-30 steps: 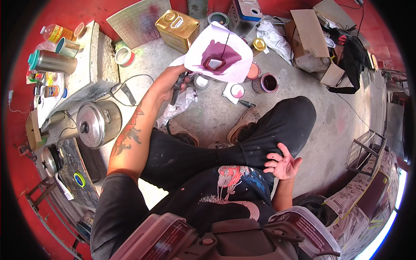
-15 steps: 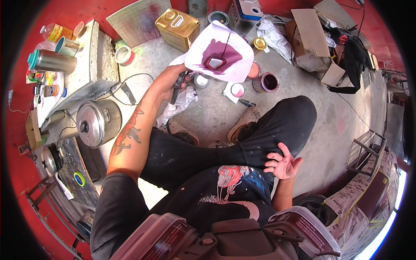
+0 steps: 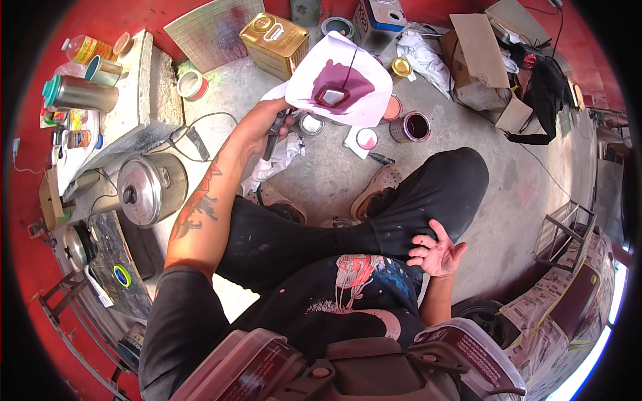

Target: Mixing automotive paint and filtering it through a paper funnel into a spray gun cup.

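My left hand (image 3: 267, 127) is closed at the near-left edge of a curled sheet of white paper (image 3: 371, 70). A black, handle-like object (image 3: 274, 137) also sits in its grasp; its kind is hard to make out. Wet-looking maroon paint (image 3: 358, 85) covers the middle of the sheet, around a small rounded-square piece (image 3: 332, 97) with a pale centre and a thin dark stick rising from it. By my bent right knee, my right hand (image 3: 438, 256) stays palm up, fingers apart and holding nothing. An opened can of dark maroon paint (image 3: 410, 127) stands beyond that knee.
A gold tin (image 3: 274, 43) and a blue-and-white can (image 3: 379, 23) stand behind the paper. Left are a lidded steel pot (image 3: 150, 189) and a concrete block (image 3: 157, 87) bearing bottles and cups. Cardboard boxes (image 3: 476, 60) and a metal frame (image 3: 567, 234) are at right.
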The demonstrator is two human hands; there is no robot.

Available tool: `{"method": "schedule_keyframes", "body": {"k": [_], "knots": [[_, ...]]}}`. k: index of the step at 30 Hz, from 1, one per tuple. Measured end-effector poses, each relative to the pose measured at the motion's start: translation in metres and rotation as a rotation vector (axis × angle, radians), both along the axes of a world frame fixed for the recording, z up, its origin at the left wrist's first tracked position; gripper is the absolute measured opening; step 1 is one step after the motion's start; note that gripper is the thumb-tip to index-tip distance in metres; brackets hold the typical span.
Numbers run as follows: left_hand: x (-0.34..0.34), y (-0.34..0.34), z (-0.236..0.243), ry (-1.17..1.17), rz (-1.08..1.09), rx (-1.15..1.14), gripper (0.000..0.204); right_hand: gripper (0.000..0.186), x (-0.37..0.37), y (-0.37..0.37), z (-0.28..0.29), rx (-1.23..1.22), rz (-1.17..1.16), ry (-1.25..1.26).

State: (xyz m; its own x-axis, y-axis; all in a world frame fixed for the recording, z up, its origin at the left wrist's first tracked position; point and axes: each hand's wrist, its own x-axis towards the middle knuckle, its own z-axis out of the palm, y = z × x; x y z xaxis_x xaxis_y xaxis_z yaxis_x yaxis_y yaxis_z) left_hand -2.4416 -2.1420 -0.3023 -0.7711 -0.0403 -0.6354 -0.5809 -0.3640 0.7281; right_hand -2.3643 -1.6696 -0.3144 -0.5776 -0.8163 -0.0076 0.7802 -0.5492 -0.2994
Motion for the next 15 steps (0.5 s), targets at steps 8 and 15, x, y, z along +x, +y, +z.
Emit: {"method": "schedule_keyframes", "body": {"k": [8, 15], "knots": [[-0.0002, 0.0030, 0.0058, -0.007, 0.015, -0.021, 0.025, 0.088, -0.0014, 0.0004, 0.0002, 0.015, 0.019, 0.010], [0.0002, 0.0035, 0.0087, 0.006, 0.010, -0.019, 0.025, 0.090, -0.0009, 0.0000, 0.0003, 0.007, 0.007, 0.004]]}}
